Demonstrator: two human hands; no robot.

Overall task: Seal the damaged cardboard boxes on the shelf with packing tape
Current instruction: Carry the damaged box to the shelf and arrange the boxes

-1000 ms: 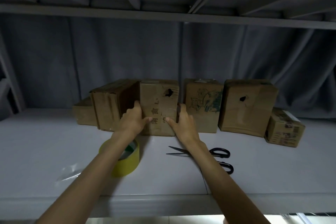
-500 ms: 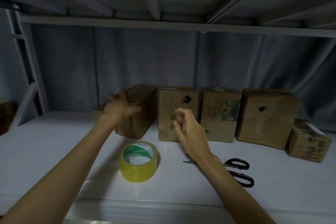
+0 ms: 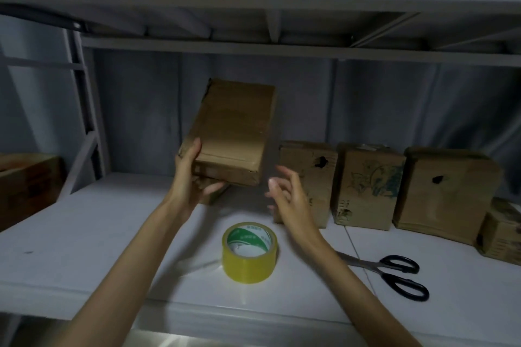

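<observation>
Gripping the lower left corner of a lifted cardboard box, the left hand has its fingers up the box's left side and its thumb curled under the bottom edge; that grip carries the box clear of the shelf, tilted with its far end higher. Just right of the box and not touching it, the right hand is loosely open, fingers spread and slightly bent, holding nothing.

Plain brown and creased, the lifted box has a ragged upper left edge and no writing I can read. Along the back of the shelf stand three more boxes: one with a hole near its top, one with a green drawing on its face, and a larger one with a small hole. Any print on them is too dim to read.

A roll of yellow packing tape with a green-and-white label on its core lies on the shelf between the forearms; its lettering is illegible. Black-handled scissors lie to its right.
</observation>
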